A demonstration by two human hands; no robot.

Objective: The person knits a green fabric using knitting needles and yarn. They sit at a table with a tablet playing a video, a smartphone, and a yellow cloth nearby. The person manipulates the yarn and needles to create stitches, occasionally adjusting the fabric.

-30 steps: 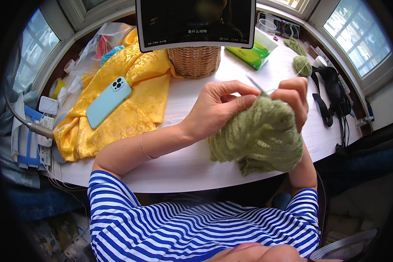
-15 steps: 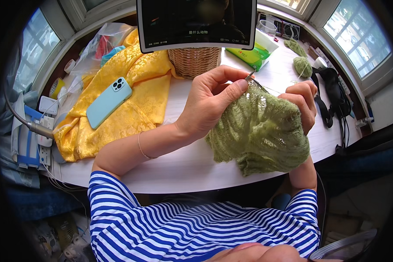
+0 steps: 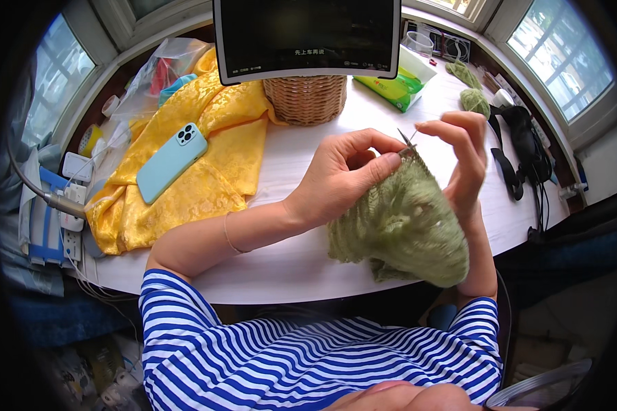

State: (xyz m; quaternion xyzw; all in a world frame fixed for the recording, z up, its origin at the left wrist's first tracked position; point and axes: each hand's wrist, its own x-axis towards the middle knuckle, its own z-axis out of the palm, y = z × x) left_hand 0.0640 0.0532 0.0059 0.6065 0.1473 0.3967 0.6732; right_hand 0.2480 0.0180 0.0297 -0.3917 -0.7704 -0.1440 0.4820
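Observation:
A piece of green openwork knitting (image 3: 408, 222) hangs in folds above the front edge of the table. My left hand (image 3: 346, 171) is closed at its upper edge, thumb and forefinger pinching the stitches and a dark knitting needle (image 3: 405, 138) whose tip points up. Right of that tip, my right hand (image 3: 465, 154) is raised with bent fingers and slightly blurred. Its fingertips appear to pinch a thin, light strand of yarn beside the needle. Most of the needle's length is hidden by my left fingers and the knitting.
A screen (image 3: 308, 41) stands before a wicker basket (image 3: 308, 99). Yellow patterned cloth (image 3: 219, 151) lies left, with a light blue phone (image 3: 171, 164) on it. Behind are a green tissue pack (image 3: 399, 85) and green yarn balls (image 3: 474, 101); black straps (image 3: 521, 147) lie right.
My right hand has come off the knitting, its fingers lifting up beside the needle tip. The knitting's right side has swung down and left. My left hand has shifted slightly down and right.

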